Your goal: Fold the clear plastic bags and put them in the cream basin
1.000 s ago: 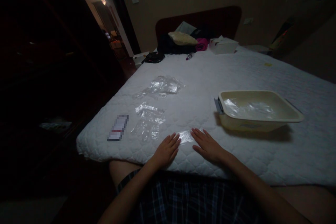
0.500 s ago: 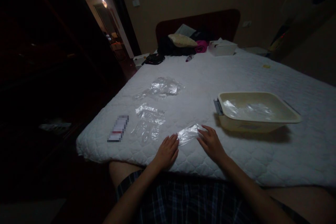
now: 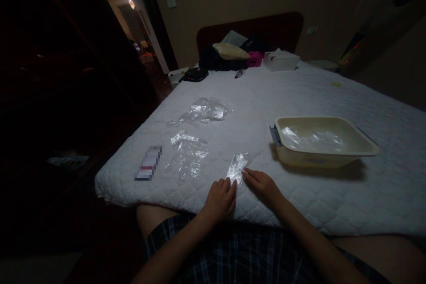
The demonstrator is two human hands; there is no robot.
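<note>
A clear plastic piece point(image 3: 237, 165), folded narrow, lies on the white quilted bed point(image 3: 299, 199) between my hands. My left hand point(image 3: 221, 197) touches its near left edge, index finger extended and the other fingers curled. At its right edge, my right hand point(image 3: 261, 185) has its fingertips together on the plastic. More crinkled clear plastic point(image 3: 189, 153) lies to the left, and another spread of plastic point(image 3: 208, 111) is farther back. A cream tub point(image 3: 326, 159) on the right holds clear plastic point(image 3: 311, 137).
A blurred-out flat item point(image 3: 148, 163) lies near the bed's left edge. By the headboard point(image 3: 279, 24) are a white box point(image 3: 282, 61), a pink roll point(image 3: 254, 59), a cushion point(image 3: 230, 51) and dark cloth. A small purple bottle point(image 3: 239, 73) lies before them.
The plastic between my hands has turned more upright in view and looks narrower. My left hand has moved right and nearer to me; my right hand has shifted left and its fingers have closed together.
</note>
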